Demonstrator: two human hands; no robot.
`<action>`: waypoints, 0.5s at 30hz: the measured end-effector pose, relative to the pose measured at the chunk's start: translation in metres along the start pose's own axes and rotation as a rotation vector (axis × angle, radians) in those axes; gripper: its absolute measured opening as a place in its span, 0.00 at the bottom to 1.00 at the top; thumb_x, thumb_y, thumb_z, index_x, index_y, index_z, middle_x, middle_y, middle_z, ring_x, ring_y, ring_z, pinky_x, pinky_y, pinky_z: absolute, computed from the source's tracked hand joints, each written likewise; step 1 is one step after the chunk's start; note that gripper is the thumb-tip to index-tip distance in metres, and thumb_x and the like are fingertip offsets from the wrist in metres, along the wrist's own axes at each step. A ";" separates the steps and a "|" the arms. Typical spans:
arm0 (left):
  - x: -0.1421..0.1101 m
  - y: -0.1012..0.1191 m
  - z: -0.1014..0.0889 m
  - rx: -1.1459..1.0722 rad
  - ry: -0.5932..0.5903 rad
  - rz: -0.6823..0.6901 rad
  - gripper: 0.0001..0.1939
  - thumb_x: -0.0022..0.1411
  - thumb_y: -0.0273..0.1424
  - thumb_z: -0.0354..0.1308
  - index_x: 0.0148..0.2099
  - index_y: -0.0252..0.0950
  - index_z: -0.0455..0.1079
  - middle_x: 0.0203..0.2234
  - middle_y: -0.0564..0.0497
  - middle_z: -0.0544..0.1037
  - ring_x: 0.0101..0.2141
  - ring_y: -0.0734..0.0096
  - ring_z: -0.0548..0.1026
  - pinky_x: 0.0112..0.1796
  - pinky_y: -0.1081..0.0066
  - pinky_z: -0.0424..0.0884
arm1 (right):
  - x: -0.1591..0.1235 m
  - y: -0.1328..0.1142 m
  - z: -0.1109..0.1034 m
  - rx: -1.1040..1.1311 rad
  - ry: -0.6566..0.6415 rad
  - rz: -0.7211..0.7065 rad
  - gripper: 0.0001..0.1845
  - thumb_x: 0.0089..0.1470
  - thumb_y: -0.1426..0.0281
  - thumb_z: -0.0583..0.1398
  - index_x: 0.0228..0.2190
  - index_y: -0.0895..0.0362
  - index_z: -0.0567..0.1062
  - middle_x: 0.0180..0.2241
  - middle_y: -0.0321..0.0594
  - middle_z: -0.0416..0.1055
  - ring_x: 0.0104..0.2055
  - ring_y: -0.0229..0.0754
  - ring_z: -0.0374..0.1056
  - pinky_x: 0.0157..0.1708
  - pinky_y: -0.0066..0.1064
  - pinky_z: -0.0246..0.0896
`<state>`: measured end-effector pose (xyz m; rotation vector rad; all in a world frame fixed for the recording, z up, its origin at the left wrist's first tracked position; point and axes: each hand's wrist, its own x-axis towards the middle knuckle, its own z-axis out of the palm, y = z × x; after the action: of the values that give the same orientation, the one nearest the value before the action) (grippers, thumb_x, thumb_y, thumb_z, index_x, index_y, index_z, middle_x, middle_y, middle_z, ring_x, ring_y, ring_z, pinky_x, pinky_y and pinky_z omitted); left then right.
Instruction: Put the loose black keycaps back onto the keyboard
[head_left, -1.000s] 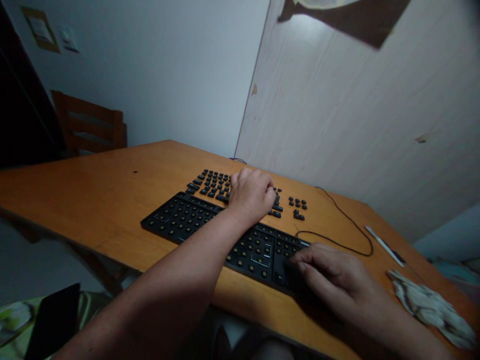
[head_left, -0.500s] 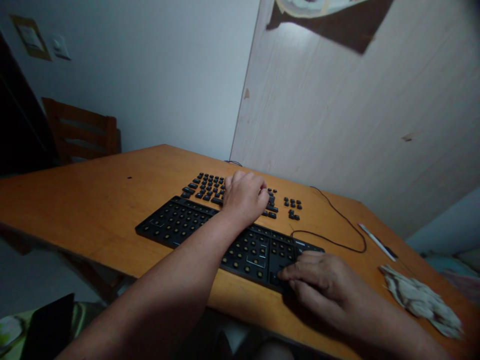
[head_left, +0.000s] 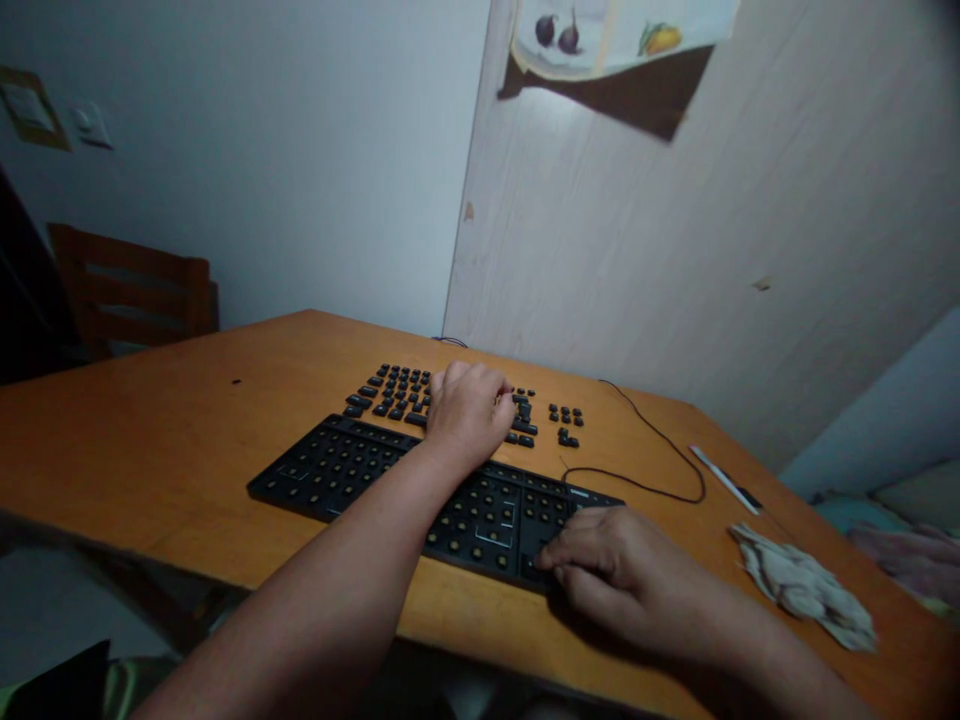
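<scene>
A black keyboard [head_left: 300, 470] with its keycaps off, small yellowish switch stems showing, lies at a slant near the table's front edge. Beyond it, loose black keycaps [head_left: 405, 385] are laid out in rows. My left hand [head_left: 469, 405] reaches across the keyboard and rests over these rows, fingers curled down; its fingertips are mostly hidden, as are the keycaps beneath. My right hand [head_left: 611, 565] is at the keyboard's lower right, by the arrow-key area. Its thumb and fingers are closed together around what looks like a small black keycap, largely covered by the fingertips.
On the wooden table [head_left: 187, 450] a thin black cable [head_left: 660, 492] curves behind the keyboard. A white strip-like tool [head_left: 724, 478] and a crumpled cloth [head_left: 802, 585] lie at the right. One small dark piece [head_left: 236, 381] sits far left. A wooden chair [head_left: 135, 290] stands behind.
The camera view has shifted, so everything sits a little further left and mostly lower. Both hands stay at nearly the same places over the keycaps and the keyboard.
</scene>
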<state>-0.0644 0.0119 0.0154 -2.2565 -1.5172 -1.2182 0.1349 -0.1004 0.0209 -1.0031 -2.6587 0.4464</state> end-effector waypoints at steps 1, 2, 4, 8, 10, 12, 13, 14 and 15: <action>0.000 0.000 0.000 -0.003 -0.006 0.000 0.09 0.63 0.34 0.51 0.37 0.40 0.71 0.37 0.48 0.76 0.44 0.58 0.66 0.43 0.59 0.57 | 0.001 0.003 0.000 0.027 0.030 0.017 0.15 0.53 0.78 0.55 0.36 0.55 0.79 0.30 0.37 0.77 0.33 0.39 0.71 0.36 0.29 0.62; 0.000 0.000 0.000 -0.006 -0.011 0.001 0.09 0.63 0.34 0.51 0.37 0.40 0.72 0.37 0.48 0.76 0.44 0.58 0.66 0.44 0.59 0.57 | 0.001 0.008 -0.001 0.057 0.083 0.048 0.14 0.54 0.77 0.55 0.36 0.55 0.79 0.31 0.38 0.77 0.34 0.39 0.71 0.36 0.29 0.63; 0.000 0.000 -0.001 -0.008 -0.017 0.003 0.09 0.63 0.34 0.51 0.37 0.40 0.72 0.36 0.48 0.76 0.44 0.57 0.66 0.44 0.59 0.57 | 0.002 0.023 -0.001 0.103 0.240 0.154 0.13 0.56 0.74 0.55 0.37 0.55 0.79 0.33 0.39 0.78 0.36 0.40 0.72 0.37 0.30 0.64; 0.000 -0.001 -0.001 -0.004 -0.022 0.005 0.09 0.63 0.33 0.51 0.37 0.40 0.72 0.37 0.48 0.76 0.44 0.57 0.66 0.44 0.59 0.56 | 0.003 0.066 -0.002 0.102 0.593 0.409 0.14 0.57 0.67 0.55 0.40 0.56 0.79 0.40 0.43 0.78 0.43 0.47 0.73 0.44 0.37 0.65; 0.000 -0.002 -0.001 -0.002 -0.022 0.007 0.09 0.63 0.34 0.51 0.38 0.41 0.72 0.37 0.48 0.76 0.44 0.57 0.66 0.44 0.59 0.56 | 0.003 0.087 -0.001 0.099 0.678 0.495 0.15 0.56 0.66 0.56 0.40 0.57 0.78 0.41 0.45 0.78 0.44 0.48 0.72 0.44 0.38 0.64; 0.001 -0.003 -0.001 0.000 -0.017 0.007 0.09 0.63 0.34 0.51 0.37 0.41 0.72 0.37 0.48 0.76 0.44 0.57 0.66 0.44 0.59 0.56 | 0.003 0.104 -0.002 0.079 0.733 0.565 0.14 0.55 0.65 0.56 0.38 0.57 0.78 0.39 0.45 0.78 0.41 0.47 0.73 0.41 0.37 0.65; 0.001 -0.003 -0.001 0.001 -0.014 0.005 0.09 0.63 0.34 0.51 0.37 0.41 0.72 0.37 0.48 0.76 0.44 0.57 0.66 0.44 0.59 0.56 | 0.003 0.110 -0.002 0.061 0.745 0.597 0.14 0.54 0.65 0.56 0.37 0.57 0.78 0.38 0.44 0.78 0.40 0.47 0.73 0.40 0.36 0.64; 0.001 -0.004 -0.001 0.002 -0.010 0.003 0.09 0.63 0.34 0.51 0.37 0.41 0.72 0.37 0.48 0.76 0.44 0.57 0.66 0.44 0.59 0.57 | 0.003 0.115 -0.004 0.033 0.743 0.627 0.13 0.54 0.65 0.56 0.36 0.57 0.77 0.36 0.43 0.78 0.39 0.46 0.72 0.38 0.35 0.64; 0.001 -0.005 0.000 0.002 -0.007 0.002 0.09 0.63 0.35 0.50 0.37 0.41 0.72 0.37 0.48 0.76 0.44 0.57 0.66 0.44 0.59 0.57 | 0.003 0.118 -0.006 -0.002 0.726 0.653 0.13 0.53 0.64 0.56 0.34 0.57 0.77 0.35 0.43 0.78 0.38 0.46 0.72 0.37 0.34 0.63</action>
<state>-0.0684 0.0145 0.0151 -2.2624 -1.5176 -1.2088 0.2045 -0.0131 -0.0176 -1.6451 -1.6655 0.1424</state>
